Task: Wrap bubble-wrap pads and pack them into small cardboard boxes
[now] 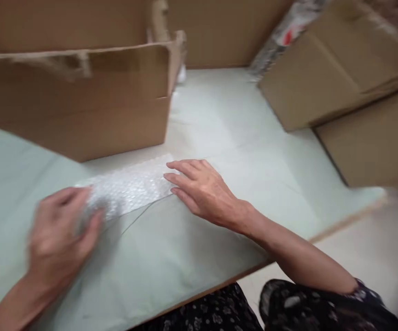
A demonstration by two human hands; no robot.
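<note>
A clear strip of bubble wrap point(131, 186) lies flat on the pale green tabletop point(185, 248), just in front of a large cardboard box. My left hand point(60, 234), blurred by motion, is at the strip's left end with fingers and thumb curled around it. At the other end, my right hand point(205, 193) rests palm down with its fingers stretched out and slightly apart. Those fingertips touch or lie right beside the right edge of the wrap. A thin dark line point(138, 218) runs across the table surface below the strip.
The cardboard box point(116, 105) with a torn upper edge stands at the back left. Behind it rises another cardboard panel point(219, 32). More cardboard boxes point(337, 69) occupy the right, next to shiny plastic packaging point(285, 37). The table's front edge point(254, 269) runs close to my body.
</note>
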